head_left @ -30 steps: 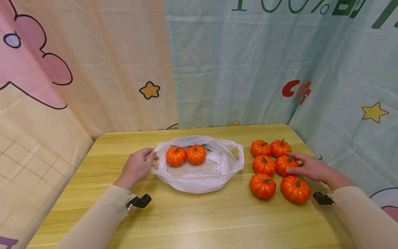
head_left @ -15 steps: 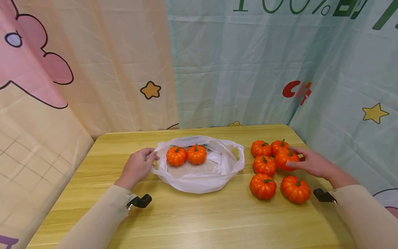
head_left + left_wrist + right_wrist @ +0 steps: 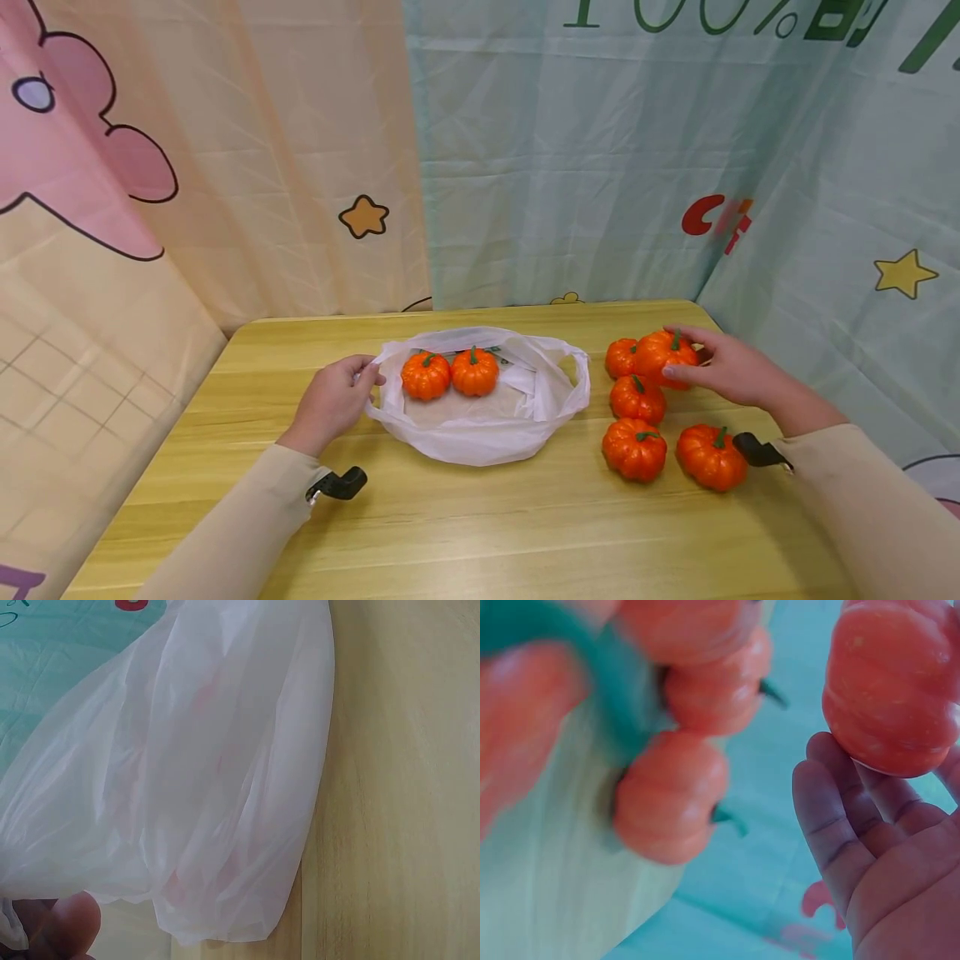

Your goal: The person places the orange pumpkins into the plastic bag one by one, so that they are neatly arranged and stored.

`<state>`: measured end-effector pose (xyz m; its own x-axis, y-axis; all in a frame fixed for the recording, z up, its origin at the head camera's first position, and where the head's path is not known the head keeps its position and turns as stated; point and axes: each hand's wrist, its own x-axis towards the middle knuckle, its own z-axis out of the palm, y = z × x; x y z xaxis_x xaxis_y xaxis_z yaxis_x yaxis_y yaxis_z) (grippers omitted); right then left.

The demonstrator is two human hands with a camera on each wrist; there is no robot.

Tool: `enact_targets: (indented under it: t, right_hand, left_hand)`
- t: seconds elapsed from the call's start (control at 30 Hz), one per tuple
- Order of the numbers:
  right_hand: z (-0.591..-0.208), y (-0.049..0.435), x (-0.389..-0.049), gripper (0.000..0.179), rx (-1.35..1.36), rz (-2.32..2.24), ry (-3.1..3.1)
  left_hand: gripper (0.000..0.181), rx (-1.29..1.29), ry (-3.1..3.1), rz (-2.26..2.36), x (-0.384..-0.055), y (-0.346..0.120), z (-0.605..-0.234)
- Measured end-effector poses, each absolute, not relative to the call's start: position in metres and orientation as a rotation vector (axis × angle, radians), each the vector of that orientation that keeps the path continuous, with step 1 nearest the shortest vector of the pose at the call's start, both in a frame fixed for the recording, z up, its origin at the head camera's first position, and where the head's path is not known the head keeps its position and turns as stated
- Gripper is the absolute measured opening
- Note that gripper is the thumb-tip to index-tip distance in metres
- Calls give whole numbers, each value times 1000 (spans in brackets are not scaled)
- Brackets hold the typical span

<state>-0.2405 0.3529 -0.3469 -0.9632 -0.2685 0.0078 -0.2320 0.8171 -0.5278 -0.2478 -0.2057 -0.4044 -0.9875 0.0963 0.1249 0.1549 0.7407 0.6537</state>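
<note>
In the head view my left hand [image 3: 336,406] pinches the left handle of a white plastic bag [image 3: 472,446], whose mouth is spread wide. Two small orange pumpkins [image 3: 425,377] with green stems sit inside it. The left wrist view shows the thin bag wall [image 3: 225,765] beside a fingertip [image 3: 75,922]. At the right my right hand [image 3: 727,367] grips another pumpkin [image 3: 664,357] between thumb and fingers, lifted over the back of the group. It hides the back right pumpkin from the head view. The right wrist view has this held pumpkin [image 3: 892,686] against the fingers.
More pumpkins stand on the wooden table [image 3: 480,533] right of the bag: one at the back [image 3: 620,358], a middle one [image 3: 637,400], and two at the front [image 3: 633,450]. Printed curtains [image 3: 570,167] hang round the table's back and sides.
My right hand has lifted the middle right pumpkin from its row and carried it back and left, over the back of the group. The left hand and the bag have stayed put.
</note>
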Motion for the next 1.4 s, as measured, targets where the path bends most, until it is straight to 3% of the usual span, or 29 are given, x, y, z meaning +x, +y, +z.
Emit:
enact_targets:
  t: [0.73,1.4]
  right_hand:
    - [-318,262,-259,75,-543,-932,2872]
    - [-340,181,-288,82,-655,-895,2677]
  left_hand:
    - [40,-203,-2852,-1091,-247,-202,-403]
    - [39,-196,-2839,-1140,-246,-201,-403]
